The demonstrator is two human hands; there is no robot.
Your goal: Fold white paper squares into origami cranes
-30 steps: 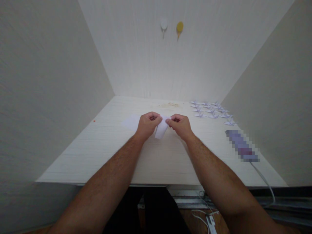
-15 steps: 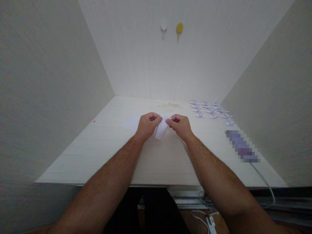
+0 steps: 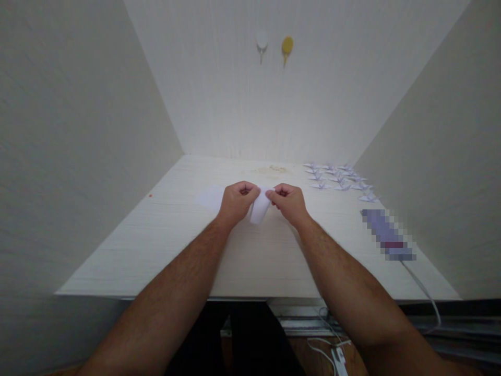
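Observation:
A folded piece of white paper [image 3: 260, 208] is held above the middle of the table, its lower end tilted toward me. My left hand [image 3: 238, 201] pinches its upper left edge between thumb and fingers. On the opposite edge, my right hand [image 3: 288, 201] has the same kind of pinch. Pale sheets of paper [image 3: 207, 198] lie on the table just left of my left hand, partly covered by it. The fine folds of the held paper are too blurred to make out.
Several folded paper cranes [image 3: 340, 177] stand in rows at the back right of the white table [image 3: 168, 250]. A pixelated device [image 3: 385, 234] with a cable [image 3: 422, 292] lies at the right. A small orange speck [image 3: 151, 196] is at the left. White and yellow hooks [image 3: 287, 46] hang on the wall.
Almost nothing differs. Both hands keep their pinch on the paper in the same place, and the view has shifted very slightly.

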